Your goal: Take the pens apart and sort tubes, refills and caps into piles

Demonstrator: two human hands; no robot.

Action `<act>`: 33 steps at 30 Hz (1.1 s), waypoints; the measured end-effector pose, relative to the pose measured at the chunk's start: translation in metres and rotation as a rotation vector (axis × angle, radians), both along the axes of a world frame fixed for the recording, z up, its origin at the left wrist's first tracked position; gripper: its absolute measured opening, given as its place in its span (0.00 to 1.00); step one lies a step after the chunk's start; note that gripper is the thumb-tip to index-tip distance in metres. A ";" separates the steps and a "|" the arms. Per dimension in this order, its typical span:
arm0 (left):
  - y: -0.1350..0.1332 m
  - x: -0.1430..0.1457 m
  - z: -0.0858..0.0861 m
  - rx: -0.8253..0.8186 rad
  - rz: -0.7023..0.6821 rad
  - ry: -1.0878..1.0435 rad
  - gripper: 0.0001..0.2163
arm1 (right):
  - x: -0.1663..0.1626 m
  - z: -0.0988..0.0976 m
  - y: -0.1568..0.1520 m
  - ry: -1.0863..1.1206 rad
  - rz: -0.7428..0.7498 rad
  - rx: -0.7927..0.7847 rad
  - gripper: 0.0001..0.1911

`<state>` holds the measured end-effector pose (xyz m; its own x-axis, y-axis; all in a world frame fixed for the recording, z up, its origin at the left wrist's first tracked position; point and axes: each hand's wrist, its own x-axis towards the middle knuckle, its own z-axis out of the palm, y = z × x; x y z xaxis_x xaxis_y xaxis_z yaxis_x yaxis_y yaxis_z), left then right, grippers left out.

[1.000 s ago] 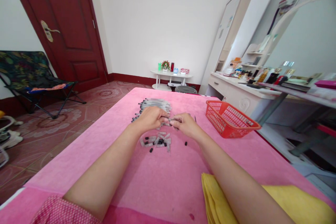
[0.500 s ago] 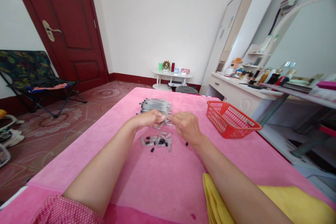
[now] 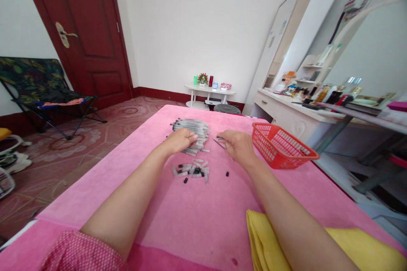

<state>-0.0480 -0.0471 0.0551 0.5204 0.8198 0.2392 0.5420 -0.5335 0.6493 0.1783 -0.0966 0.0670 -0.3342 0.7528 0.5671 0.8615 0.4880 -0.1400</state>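
My left hand [image 3: 181,140] is closed in a pinch at the near edge of a heap of clear pens [image 3: 193,126] with dark ends; what its fingers hold is lost against the pens. To the right, my right hand [image 3: 238,146] has bent fingers around a thin dark pen refill [image 3: 219,144], which slants down and pokes out below them. Nearer to me lies a small pile of clear and black pen caps [image 3: 192,170]. One black piece [image 3: 227,174] lies apart, below my right hand.
A red plastic basket [image 3: 282,148] stands on the pink cloth [image 3: 190,216] at the right. Folded yellow cloth [image 3: 267,237] lies under my right forearm. Beyond the table are a low white stand [image 3: 210,92], a folding chair [image 3: 32,80] and a cluttered dressing table [image 3: 286,101].
My hands, together over the pens before, have drawn apart. My right hand moved right, and the dark refill now shows at it. My left hand stays by the pens.
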 end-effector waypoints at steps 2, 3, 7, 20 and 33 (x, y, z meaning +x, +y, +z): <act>0.009 -0.006 -0.007 -0.164 0.018 -0.332 0.18 | 0.005 0.000 0.002 0.065 -0.062 0.018 0.11; 0.011 -0.007 -0.008 -0.244 0.025 -0.530 0.16 | 0.006 -0.002 0.003 0.084 -0.083 -0.016 0.11; 0.011 0.001 -0.006 -0.530 0.030 -1.091 0.04 | -0.002 -0.019 0.008 -0.019 0.011 -0.333 0.08; 0.000 0.024 -0.006 -0.682 -0.092 -1.343 0.04 | -0.045 -0.032 0.007 0.723 0.278 -0.707 0.21; 0.000 0.031 -0.013 -0.648 -0.038 -1.351 0.05 | -0.030 -0.033 0.014 0.594 0.049 -0.437 0.24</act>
